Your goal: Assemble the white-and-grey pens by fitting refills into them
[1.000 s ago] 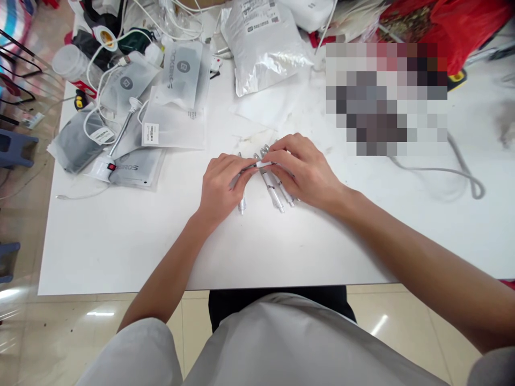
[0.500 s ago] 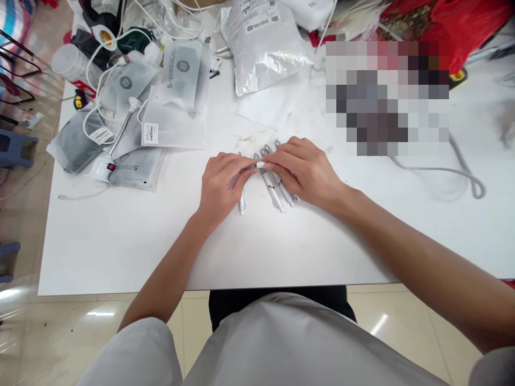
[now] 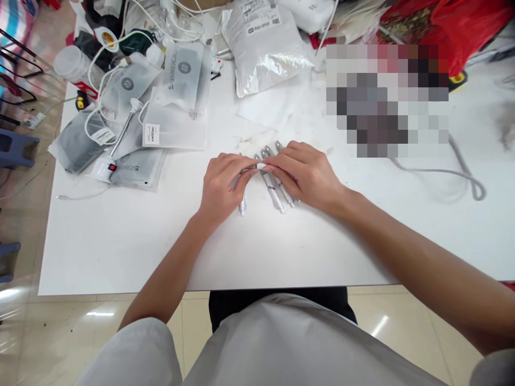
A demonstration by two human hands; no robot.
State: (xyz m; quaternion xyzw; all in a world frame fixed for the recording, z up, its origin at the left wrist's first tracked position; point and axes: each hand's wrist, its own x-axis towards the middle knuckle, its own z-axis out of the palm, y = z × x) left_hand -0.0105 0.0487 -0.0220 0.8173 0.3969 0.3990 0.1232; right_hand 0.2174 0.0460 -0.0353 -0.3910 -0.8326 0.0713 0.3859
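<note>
Pen [image 3: 260, 166] is held crosswise btwn our two hands, over the white tabletop [image 3: 241, 254]. Our L hand [image 3: 221, 182] has one end pinched w/ thumb + fingers, our R hand [image 3: 308, 170] is pinching the other. Most of it's hidden by our fingers tho. Other pens [image 3: 274, 197] lie next to our R hand, partly covered, & a lone pen [image 3: 242, 206] pokes out by our L. Frosted bags [image 3: 175, 126] are off left.
</note>
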